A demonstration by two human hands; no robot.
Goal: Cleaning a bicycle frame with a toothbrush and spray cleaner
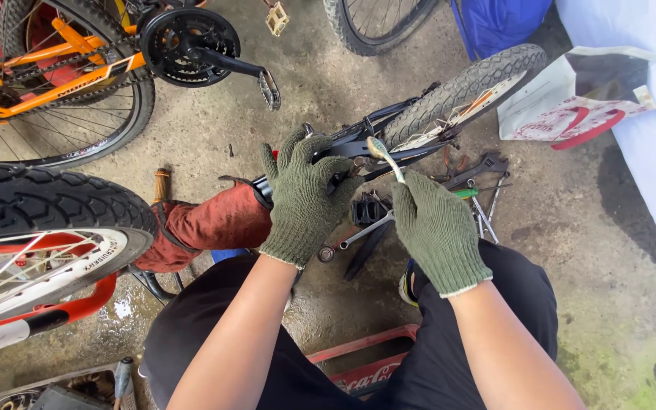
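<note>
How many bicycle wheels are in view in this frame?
4: orange bike's wheel upper left; wheel with white rim at left edge; small wheel beyond the gloved hands; one wheel cut off at top. Others may lie out of frame.

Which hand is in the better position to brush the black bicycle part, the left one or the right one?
Probably the right hand: it holds the toothbrush with its head beside the black bicycle frame. The left hand grips that frame.
</note>
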